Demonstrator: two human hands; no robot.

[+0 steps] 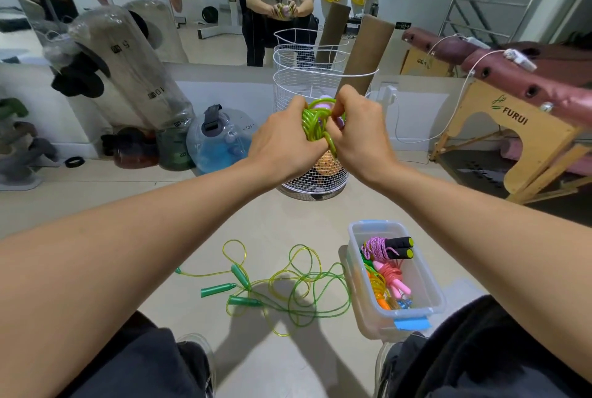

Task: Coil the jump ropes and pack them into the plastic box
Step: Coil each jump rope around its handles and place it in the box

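Note:
I hold a coiled green jump rope with pale purple handles up in front of me. My left hand grips the coil from the left. My right hand pinches loops of it from the right. On the floor below lie loose green ropes with green handles, tangled and uncoiled. To their right stands the clear plastic box with a blue rim. It holds several coiled ropes in pink, orange and purple, one with black foam handles.
A white wire basket with two cardboard tubes stands straight ahead. Water-filled weight bags lean at the left by a wall mirror. A maroon massage table on a wooden frame stands at the right. My knees frame the bottom edge.

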